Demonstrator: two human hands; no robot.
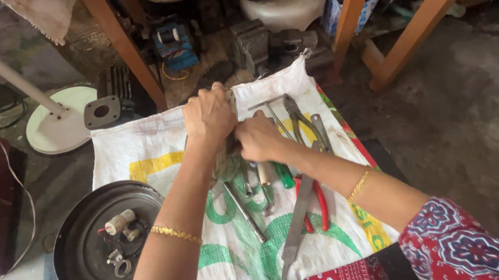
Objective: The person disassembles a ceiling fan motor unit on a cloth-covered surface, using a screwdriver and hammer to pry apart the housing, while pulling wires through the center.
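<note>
Head view: left hand and right hand close together around a small dark part, mostly hidden, steadying it over a white sack spread to keep pliers, file and screwdrivers within reach; a dark round pan keeps small pieces together.

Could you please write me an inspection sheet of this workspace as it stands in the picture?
Surface: white woven sack spread on the concrete floor.
Job's things: small dark part gripped between left hand and right hand; too hidden to identify.
Clutter: pliers, red-handled cutters, flat file, steel rod, green-handled screwdriver.
Hands: both closed, fingers curled on the part.
Cables: short wires in the round dark cover; a thin cord at the left edge.
Surroundings: white fan base, wooden legs.
</note>
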